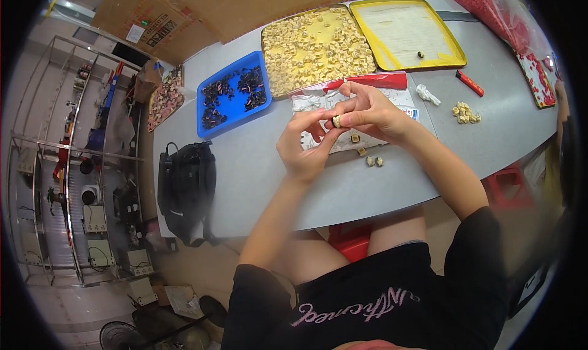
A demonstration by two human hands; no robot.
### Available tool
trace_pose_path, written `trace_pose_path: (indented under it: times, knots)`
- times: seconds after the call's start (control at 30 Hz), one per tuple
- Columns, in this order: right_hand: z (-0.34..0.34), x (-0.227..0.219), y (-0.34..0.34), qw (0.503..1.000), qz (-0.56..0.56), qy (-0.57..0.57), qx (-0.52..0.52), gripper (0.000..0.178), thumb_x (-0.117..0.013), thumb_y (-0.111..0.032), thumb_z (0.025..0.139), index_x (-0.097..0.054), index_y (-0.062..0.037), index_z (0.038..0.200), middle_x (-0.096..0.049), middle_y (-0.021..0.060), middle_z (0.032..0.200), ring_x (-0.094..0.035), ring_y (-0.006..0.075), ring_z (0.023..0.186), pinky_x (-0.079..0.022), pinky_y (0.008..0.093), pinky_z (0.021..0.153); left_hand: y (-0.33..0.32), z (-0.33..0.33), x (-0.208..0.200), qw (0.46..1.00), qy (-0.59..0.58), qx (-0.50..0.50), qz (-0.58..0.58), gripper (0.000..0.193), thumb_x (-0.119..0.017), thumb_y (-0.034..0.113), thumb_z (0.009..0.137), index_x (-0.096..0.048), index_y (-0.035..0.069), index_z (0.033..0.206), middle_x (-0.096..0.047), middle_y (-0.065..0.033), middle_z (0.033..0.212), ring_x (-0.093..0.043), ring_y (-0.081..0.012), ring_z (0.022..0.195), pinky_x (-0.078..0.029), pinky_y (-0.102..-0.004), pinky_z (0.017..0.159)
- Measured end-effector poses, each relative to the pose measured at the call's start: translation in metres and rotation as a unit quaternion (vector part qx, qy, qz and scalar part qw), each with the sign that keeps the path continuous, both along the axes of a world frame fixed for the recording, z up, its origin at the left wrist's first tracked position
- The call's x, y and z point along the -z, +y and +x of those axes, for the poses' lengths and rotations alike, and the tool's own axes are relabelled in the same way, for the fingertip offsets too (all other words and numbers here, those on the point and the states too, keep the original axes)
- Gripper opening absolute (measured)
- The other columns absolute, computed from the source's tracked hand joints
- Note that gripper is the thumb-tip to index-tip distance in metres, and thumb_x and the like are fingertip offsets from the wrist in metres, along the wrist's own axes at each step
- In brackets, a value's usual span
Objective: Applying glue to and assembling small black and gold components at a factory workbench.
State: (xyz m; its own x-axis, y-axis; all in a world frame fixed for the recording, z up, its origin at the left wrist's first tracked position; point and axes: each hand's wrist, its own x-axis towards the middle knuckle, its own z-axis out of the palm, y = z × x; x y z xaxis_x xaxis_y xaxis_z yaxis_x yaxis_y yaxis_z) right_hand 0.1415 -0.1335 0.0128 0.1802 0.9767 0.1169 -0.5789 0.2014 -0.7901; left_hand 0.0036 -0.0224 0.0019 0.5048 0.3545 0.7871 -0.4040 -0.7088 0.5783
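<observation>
Between my fingertips, over the middle of the table, is a small cream-and-black piece. My left hand pinches it from the left with thumb and fingers. From the other side, my right hand grips it between thumb and forefinger. Below my hands lies a white patterned sheet with a red edge. A square cream piece with a dark centre and a similar piece sit near its front edge. Two rounded greyish pieces rest closer to me. My fingers partly hide the held piece.
A blue tray holds black curved pieces. One yellow-edged tray carries many cream pieces; another yellow tray has one dark piece. Right: crumpled white tissue, red lighter-like object, cream pile. Left: black bag.
</observation>
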Motion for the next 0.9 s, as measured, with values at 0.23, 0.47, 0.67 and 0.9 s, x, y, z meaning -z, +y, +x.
trace_pose_path:
  times: [0.23, 0.47, 0.67, 0.9]
  knots:
    - [0.004, -0.001, -0.004, 0.999, -0.001, -0.027, -0.022, 0.046, -0.069, 0.002, 0.076, -0.033, -0.0071, 0.104, -0.064, 0.0153, 0.09, -0.063, 0.022, 0.093, -0.049, 0.0326, 0.083, -0.002, -0.002, 0.0, 0.996, -0.005, 0.012, 0.09, 0.053, -0.078, -0.004, 0.067, -0.048, 0.006, 0.108, -0.063, -0.0088, 0.086, -0.051, -0.0072, 0.056, -0.04, -0.018, 0.048]
    - [0.001, 0.0, -0.004, 0.998, -0.009, -0.021, -0.057, 0.047, -0.07, 0.003, 0.075, -0.033, -0.0084, 0.102, -0.065, 0.0152, 0.088, -0.064, 0.0239, 0.092, -0.05, 0.033, 0.081, -0.002, -0.005, -0.002, 0.995, -0.003, 0.03, 0.092, 0.061, -0.078, 0.0, 0.067, -0.041, 0.007, 0.115, -0.063, -0.0058, 0.084, -0.047, -0.0097, 0.051, -0.037, -0.0208, 0.045]
    - [0.006, 0.001, -0.005, 0.997, -0.018, -0.034, -0.062, 0.049, -0.071, 0.003, 0.073, -0.033, -0.0092, 0.102, -0.064, 0.0142, 0.087, -0.064, 0.0232, 0.093, -0.05, 0.0328, 0.08, -0.009, -0.006, -0.012, 0.994, 0.033, 0.004, 0.107, 0.063, -0.075, -0.002, 0.067, -0.04, 0.004, 0.119, -0.064, -0.0052, 0.082, -0.041, -0.0073, 0.043, -0.031, -0.0199, 0.04]
    - [0.009, -0.008, -0.01, 0.997, -0.024, -0.037, -0.062, 0.049, -0.07, 0.004, 0.074, -0.035, -0.0095, 0.105, -0.063, 0.0142, 0.086, -0.063, 0.0234, 0.092, -0.05, 0.0335, 0.078, -0.011, -0.004, -0.014, 0.994, 0.037, 0.013, 0.105, 0.067, -0.076, -0.002, 0.068, -0.037, 0.002, 0.122, -0.064, -0.0062, 0.086, -0.035, -0.0025, 0.045, -0.024, -0.0168, 0.039]
